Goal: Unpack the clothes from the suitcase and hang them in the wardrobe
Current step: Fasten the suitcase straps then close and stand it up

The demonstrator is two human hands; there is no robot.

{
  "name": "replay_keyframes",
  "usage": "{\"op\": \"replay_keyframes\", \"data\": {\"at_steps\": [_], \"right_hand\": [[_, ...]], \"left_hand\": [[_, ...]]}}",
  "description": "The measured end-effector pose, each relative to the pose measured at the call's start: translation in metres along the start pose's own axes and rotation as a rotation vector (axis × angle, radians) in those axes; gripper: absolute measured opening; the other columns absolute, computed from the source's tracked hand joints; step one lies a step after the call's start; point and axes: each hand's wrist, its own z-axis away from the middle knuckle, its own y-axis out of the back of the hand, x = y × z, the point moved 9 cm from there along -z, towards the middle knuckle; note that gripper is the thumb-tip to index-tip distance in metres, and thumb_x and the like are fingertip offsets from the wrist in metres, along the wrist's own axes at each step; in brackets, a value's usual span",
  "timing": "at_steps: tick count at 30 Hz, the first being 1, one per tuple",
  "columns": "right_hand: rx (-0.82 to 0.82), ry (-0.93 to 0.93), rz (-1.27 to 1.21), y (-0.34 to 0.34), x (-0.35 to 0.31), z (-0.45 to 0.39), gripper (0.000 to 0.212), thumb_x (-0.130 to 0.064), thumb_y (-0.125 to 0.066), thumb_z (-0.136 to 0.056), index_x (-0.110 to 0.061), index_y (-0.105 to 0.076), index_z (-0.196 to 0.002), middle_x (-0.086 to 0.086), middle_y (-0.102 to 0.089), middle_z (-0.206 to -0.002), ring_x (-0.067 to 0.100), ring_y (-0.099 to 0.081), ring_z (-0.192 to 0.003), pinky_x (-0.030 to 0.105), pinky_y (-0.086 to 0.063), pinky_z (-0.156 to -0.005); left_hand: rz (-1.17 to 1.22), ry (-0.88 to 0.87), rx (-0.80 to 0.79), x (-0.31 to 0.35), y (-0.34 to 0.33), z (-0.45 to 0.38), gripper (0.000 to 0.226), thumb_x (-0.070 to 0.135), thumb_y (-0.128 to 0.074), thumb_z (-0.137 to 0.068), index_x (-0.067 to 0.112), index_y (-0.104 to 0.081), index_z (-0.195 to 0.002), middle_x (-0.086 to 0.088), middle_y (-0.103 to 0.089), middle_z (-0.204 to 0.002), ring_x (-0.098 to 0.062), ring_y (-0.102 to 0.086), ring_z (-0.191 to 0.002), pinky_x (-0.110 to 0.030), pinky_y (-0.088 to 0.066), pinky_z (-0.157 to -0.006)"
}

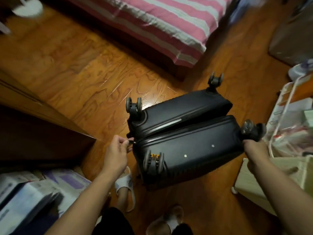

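On the wooden floor between the bed and me stands one black suitcase, wheel end up, its smooth shell split along the zip into two halves with a narrow gap on the right side. Four double wheels stick up, one at each corner; the nearest shows yellow inside. Two small pale dots sit on the near half. My left hand pinches the zip pull at the case's left edge, fingers curled round it. My right hand grips the right corner just under a wheel. One bed carries a pink-and-white striped cover. Two pale slippers are on my feet. No writing is legible.
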Motion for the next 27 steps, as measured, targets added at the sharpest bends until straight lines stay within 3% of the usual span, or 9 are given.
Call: {"op": "replay_keyframes", "data": {"at_steps": [3,5,8,10,12,17,19,22,27], "right_hand": [[0.261,0.287,0.179,0.039,-0.026,0.047,0.054,-0.019,-0.06,-0.081,-0.011,-0.05,-0.133,0.014,-0.042,-0.141,0.035,-0.045,-0.127,0.047,-0.042,-0.105],[0.233,0.668,0.228,0.031,-0.066,0.103,0.049,-0.012,-0.056,-0.084,-0.013,-0.05,-0.132,0.013,-0.039,-0.141,0.029,-0.039,-0.129,0.033,-0.033,-0.106],[-0.114,1.063,0.372,-0.041,-0.089,0.186,0.029,-0.013,-0.059,-0.088,-0.015,-0.064,-0.117,0.007,-0.06,-0.118,0.026,-0.053,-0.113,0.019,-0.033,-0.096],[-0.659,0.98,0.559,-0.121,-0.059,0.231,0.021,-0.019,-0.067,-0.089,-0.019,-0.071,-0.111,0.001,-0.069,-0.106,0.02,-0.063,-0.102,0.026,-0.046,-0.09],[-0.955,1.014,0.819,-0.179,-0.025,0.282,0.027,-0.032,-0.073,-0.085,-0.022,-0.07,-0.11,0.0,-0.071,-0.105,0.02,-0.065,-0.1,0.033,-0.052,-0.088],[-0.854,1.422,1.206,-0.236,0.024,0.338,0.022,-0.023,-0.061,-0.088,-0.015,-0.066,-0.108,0.008,-0.068,-0.103,0.031,-0.061,-0.101,0.041,-0.047,-0.084],[-0.834,1.389,1.189,-0.235,0.033,0.338,0.019,-0.016,-0.06,-0.085,-0.015,-0.07,-0.101,0.009,-0.07,-0.094,0.032,-0.063,-0.094,0.041,-0.048,-0.082],[-0.781,1.197,1.012,-0.218,0.032,0.329,0.009,-0.015,-0.061,-0.084,-0.012,-0.068,-0.09,0.012,-0.067,-0.087,0.035,-0.062,-0.088,0.039,-0.045,-0.073],[-0.819,1.087,0.879,-0.192,0.032,0.33,0.029,-0.009,-0.057,-0.083,-0.02,-0.035,-0.098,0.006,-0.057,-0.078,0.036,-0.06,-0.077,0.035,-0.031,-0.061]], "left_hand": [[-0.073,-0.028,-0.015,-0.004,-0.001,0.037,0.019,0.005,-0.045,-0.105,0.011,-0.053,-0.088,0.006,-0.072,-0.102,-0.004,-0.069,-0.099,-0.019,-0.056,-0.08],[-0.019,0.008,0.003,-0.022,0.002,0.059,0.017,0.007,-0.045,-0.106,0.008,-0.052,-0.09,0.003,-0.073,-0.107,-0.007,-0.069,-0.104,-0.027,-0.057,-0.086],[0.062,0.104,-0.012,-0.046,0.004,0.084,0.015,0.009,-0.043,-0.106,0.004,-0.05,-0.094,-0.002,-0.071,-0.118,-0.012,-0.067,-0.112,-0.035,-0.057,-0.092],[0.062,0.154,-0.041,-0.054,0.004,0.099,0.014,0.009,-0.043,-0.106,0.004,-0.049,-0.094,-0.002,-0.068,-0.122,-0.012,-0.065,-0.115,-0.034,-0.058,-0.092],[0.006,0.164,-0.075,-0.06,0.002,0.108,0.014,0.009,-0.045,-0.105,0.005,-0.05,-0.093,0.001,-0.064,-0.126,-0.01,-0.063,-0.114,-0.035,-0.058,-0.091],[-0.24,0.125,-0.076,-0.075,0.008,0.111,0.012,0.012,-0.052,-0.101,0.013,-0.06,-0.092,0.006,-0.06,-0.118,-0.012,-0.058,-0.107,-0.03,-0.046,-0.087],[-0.114,0.162,-0.095,-0.083,0.009,0.114,0.014,0.012,-0.057,-0.099,0.009,-0.065,-0.088,0.009,-0.063,-0.118,-0.009,-0.059,-0.111,-0.024,-0.045,-0.089],[0.152,0.227,-0.244,-0.101,-0.001,0.13,0.027,0.008,-0.06,-0.098,0.029,-0.064,-0.114,0.011,-0.065,-0.123,-0.01,-0.061,-0.117,-0.027,-0.05,-0.095],[0.012,0.033,-0.5,-0.096,-0.027,0.139,0.088,0.019,-0.077,-0.087,0.067,-0.029,-0.142,0.028,-0.016,-0.15,0.005,-0.031,-0.138,-0.022,-0.034,-0.113]]}}
